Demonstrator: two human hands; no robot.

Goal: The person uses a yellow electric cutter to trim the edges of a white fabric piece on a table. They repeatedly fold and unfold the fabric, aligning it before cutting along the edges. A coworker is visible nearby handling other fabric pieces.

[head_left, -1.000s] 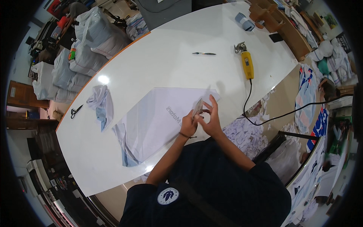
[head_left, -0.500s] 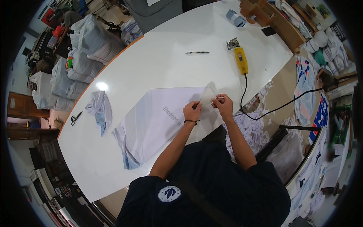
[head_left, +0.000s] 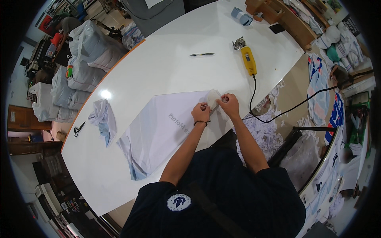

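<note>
My left hand (head_left: 200,113) and my right hand (head_left: 230,105) both have curled fingers pinching a small translucent sheet (head_left: 213,96) over the upper right corner of a pale lavender fabric panel (head_left: 160,129). The panel lies flat on the white table (head_left: 91,176), with grey lettering across it and a folded, bluish lower-left end. Left of the panel sit a crumpled white-and-blue cloth (head_left: 101,117) and black scissors (head_left: 79,129). Beyond my hands are a pen (head_left: 201,54) and a yellow corded rotary cutter (head_left: 249,60).
A rolled blue item (head_left: 241,16), dark phone (head_left: 277,28) and cardboard boxes (head_left: 297,29) crowd the far right end. Large stuffed white sacks (head_left: 93,45) stand beyond the left edge. Fabric scraps (head_left: 258,141) are heaped right of the table, below the cutter's cable.
My hands have moved slightly up and rightward relative to the panel. The translucent sheet was more upright a second ago, then spread out between both hands. The view has shifted slightly.
</note>
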